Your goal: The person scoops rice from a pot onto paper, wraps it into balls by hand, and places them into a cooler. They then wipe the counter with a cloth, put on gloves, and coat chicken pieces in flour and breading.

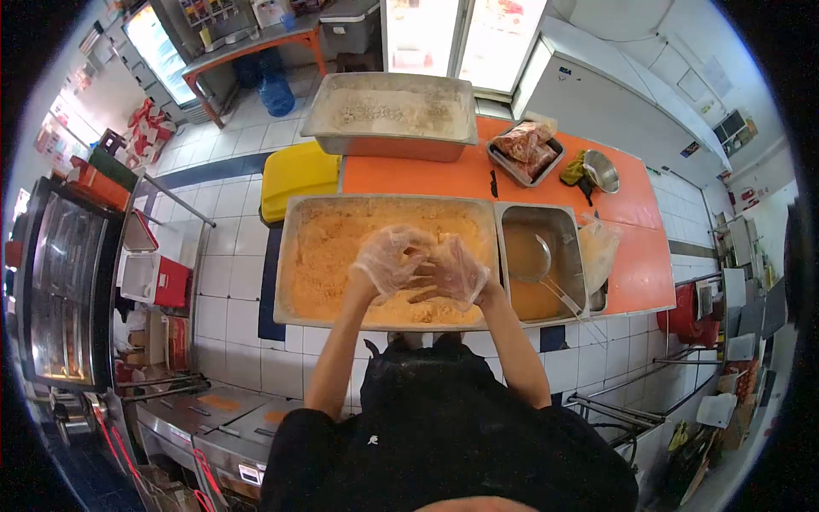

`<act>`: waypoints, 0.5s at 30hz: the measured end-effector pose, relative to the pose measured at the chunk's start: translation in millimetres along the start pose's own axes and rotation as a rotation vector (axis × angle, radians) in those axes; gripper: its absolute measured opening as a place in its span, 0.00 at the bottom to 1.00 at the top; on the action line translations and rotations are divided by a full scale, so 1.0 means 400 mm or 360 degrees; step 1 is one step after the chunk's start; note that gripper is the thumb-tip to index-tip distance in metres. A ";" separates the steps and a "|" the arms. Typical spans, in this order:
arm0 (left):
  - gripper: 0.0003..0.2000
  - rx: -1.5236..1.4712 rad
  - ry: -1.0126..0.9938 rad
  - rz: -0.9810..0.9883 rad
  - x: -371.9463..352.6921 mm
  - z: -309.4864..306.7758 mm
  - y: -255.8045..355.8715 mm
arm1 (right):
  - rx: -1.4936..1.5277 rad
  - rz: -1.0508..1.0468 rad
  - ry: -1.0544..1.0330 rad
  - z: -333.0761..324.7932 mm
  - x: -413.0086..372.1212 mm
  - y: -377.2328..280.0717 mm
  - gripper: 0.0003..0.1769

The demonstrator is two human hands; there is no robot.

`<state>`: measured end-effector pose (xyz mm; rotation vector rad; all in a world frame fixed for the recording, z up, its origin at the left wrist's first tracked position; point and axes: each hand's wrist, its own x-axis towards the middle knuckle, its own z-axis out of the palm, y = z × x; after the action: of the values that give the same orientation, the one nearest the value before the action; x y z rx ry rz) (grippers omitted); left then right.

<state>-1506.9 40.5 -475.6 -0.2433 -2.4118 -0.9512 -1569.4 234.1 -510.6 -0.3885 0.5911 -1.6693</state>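
Observation:
My left hand [391, 261] and my right hand [458, 271] both wear clear plastic gloves dusted with powder. They face each other, fingers curved and apart, just over a long metal tray [284, 256] of orange breading flour [328, 247]. Nothing held shows in either hand, though the gloves partly hide the space between the palms. Small clumps lie in the flour near my fingers. Right of the tray, a deep metal pan [583, 256] holds cloudy brownish liquid [525, 303]. A wire strainer [533, 258] rests in it, its handle over the near edge.
Behind stands a second metal tray [320, 128] of pale flour on the orange table [401, 177]. Packed raw meat [527, 147], a metal bowl [602, 172] and a plastic bag [600, 252] are to the right. A yellow tub [299, 175] sits left; a glass cabinet [64, 282] stands far left.

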 end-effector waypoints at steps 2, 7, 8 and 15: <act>0.06 -0.0305 -0.0670 -0.0404 0.002 0.017 -0.058 | -0.0141 0.0073 0.0093 0.000 -0.012 -0.005 0.51; 0.07 -0.0482 -0.0301 -0.0343 0.002 0.033 -0.101 | -0.0441 -0.0106 0.0449 0.005 -0.059 0.007 0.50; 0.08 -0.0694 -0.0276 -0.0289 -0.003 0.044 -0.110 | -0.0441 -0.0111 0.0463 0.000 -0.062 0.004 0.50; 0.09 -0.1509 -0.0875 -0.0670 0.003 0.069 -0.064 | -0.0374 -0.0049 0.0272 0.041 -0.071 -0.032 0.47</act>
<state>-1528.1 40.3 -506.8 -0.3677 -2.2926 -2.4608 -1565.2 260.5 -487.7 -0.4279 0.9170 -1.6780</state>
